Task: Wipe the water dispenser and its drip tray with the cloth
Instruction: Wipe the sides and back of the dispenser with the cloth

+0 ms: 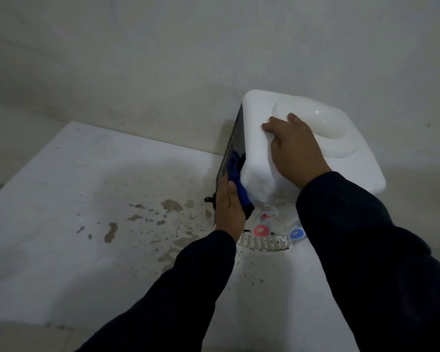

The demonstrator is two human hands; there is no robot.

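Head view, looking down. White water dispenser (259, 158) stands on a white counter (61, 199), set against the wall (163, 59). Its top carries a raised white dome (315, 125).

Right hand (297, 151) lies palm down on the dispenser top, fingers (269, 127) slightly spread and curled over the upper left edge, beside the dome.

Left hand (229, 209) presses a blue cloth (239, 181) flat against the dispenser's dark left side panel (233, 146), near the front corner; fingers are together, thumb along the cloth (grip under the palm hidden, cannot tell how it is pinched).

Below the front: red tap (261, 228) and blue tap (297, 233), with the slotted white drip tray (262, 243) under them, partly covered by the left sleeve (188, 288).

Counter shows brown stains (170, 205) left of the dispenser. Both sleeves are dark.
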